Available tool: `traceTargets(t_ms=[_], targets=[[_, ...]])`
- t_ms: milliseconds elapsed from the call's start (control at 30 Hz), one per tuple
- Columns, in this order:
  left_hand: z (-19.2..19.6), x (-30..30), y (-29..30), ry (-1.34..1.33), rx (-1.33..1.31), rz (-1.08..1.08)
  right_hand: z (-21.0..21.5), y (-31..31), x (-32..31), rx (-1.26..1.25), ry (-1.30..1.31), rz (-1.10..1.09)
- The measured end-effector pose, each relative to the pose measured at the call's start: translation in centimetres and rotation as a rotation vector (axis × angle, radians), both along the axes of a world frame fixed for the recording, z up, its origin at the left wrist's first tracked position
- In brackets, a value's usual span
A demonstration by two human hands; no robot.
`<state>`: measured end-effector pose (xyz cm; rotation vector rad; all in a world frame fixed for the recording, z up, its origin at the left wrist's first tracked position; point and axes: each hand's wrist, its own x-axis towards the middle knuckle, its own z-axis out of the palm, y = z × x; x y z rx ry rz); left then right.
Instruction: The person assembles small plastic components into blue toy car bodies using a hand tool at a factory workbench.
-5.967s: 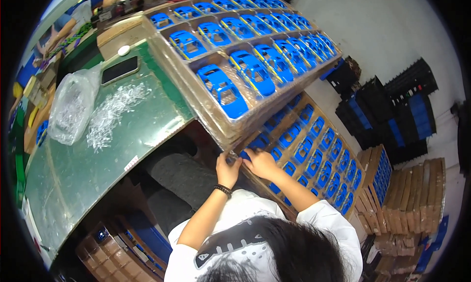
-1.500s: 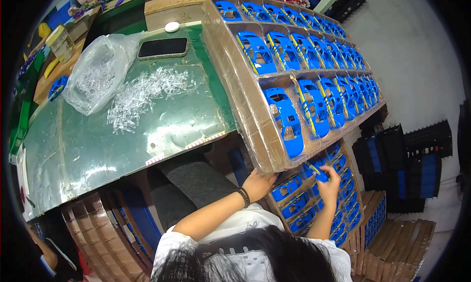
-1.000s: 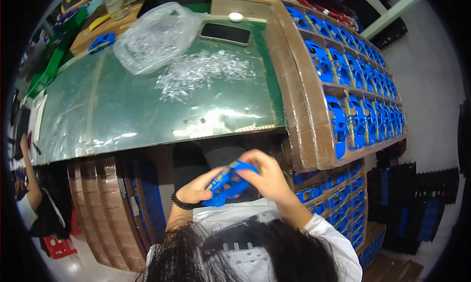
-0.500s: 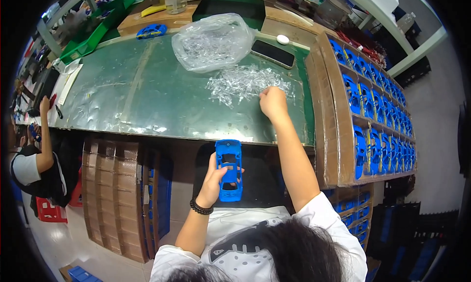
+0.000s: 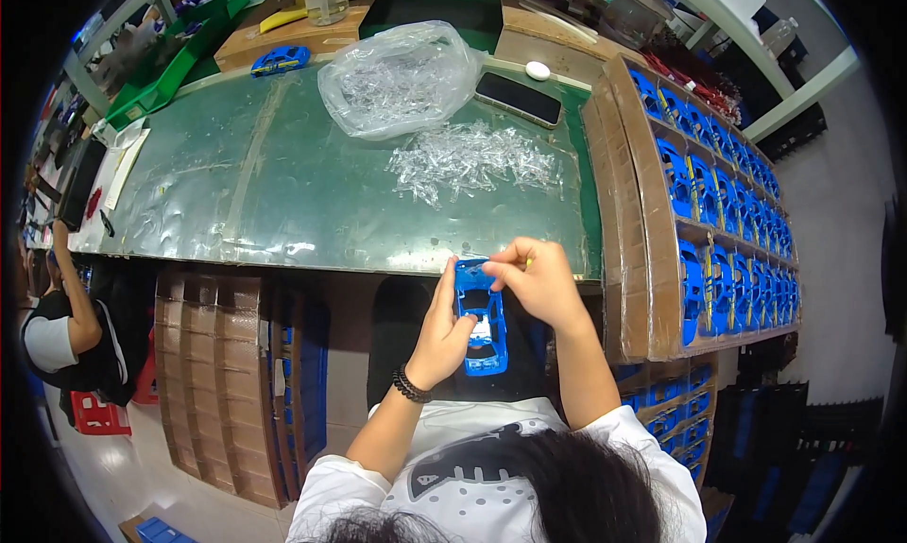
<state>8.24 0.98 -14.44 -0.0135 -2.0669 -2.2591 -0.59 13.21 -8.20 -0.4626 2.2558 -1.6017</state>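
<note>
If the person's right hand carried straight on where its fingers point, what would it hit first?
The right hand would first meet the blue plastic car-shaped shell directly before it; beyond, probably the bare left hand, though depth is unclear.

Held car body (image 5: 498, 321): blue
Tabletop (image 5: 331, 203): green
Bag (image 5: 397, 85): clear, whitish
Tray (image 5: 661, 278): brown
Tray cars (image 5: 693, 288): blue, yellow markings
Shirt (image 5: 472, 467): white, black print, grey dots
Bracelet (image 5: 410, 384): black

No lettering, label, number or sign can be read on anything here.
</note>
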Motion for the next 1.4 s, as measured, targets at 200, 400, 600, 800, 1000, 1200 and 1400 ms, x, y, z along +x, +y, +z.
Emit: traceTargets(t_ms=[200,400,600,800,1000,1200,1400], targets=[[-0.8,0.5,1.5,-0.023,0.033,0.009,-3.1,0.6,1.2,0.197,0.626,-0.100],[-0.8,0.2,2.0,0.005,-0.128,0.003,-3.9,1.1,1.4,0.316,0.449,-0.098],[2.1,-2.1,0.4,-0.039,-0.478,0.145,-5.0,0.7,1.3,0.318,0.573,-0.130],[1.1,-4.1,-1.9,0.302,-0.716,-0.026,-4.4,0.8,1.2,0.398,0.679,-0.059],[1.1,-3.2,-2.0,0.290,-0.636,-0.075,-3.9,1.2,2.1,0.525,0.813,0.122],[0.7,-2.2,-1.4,0.187,-0.541,-0.079,-5.9,1.7,3.3,0.239,0.506,-0.007],[-0.3,-1.5,-0.4,0.129,-0.515,-0.098,-6.9,2.1,4.7,0.152,0.405,-0.141]])
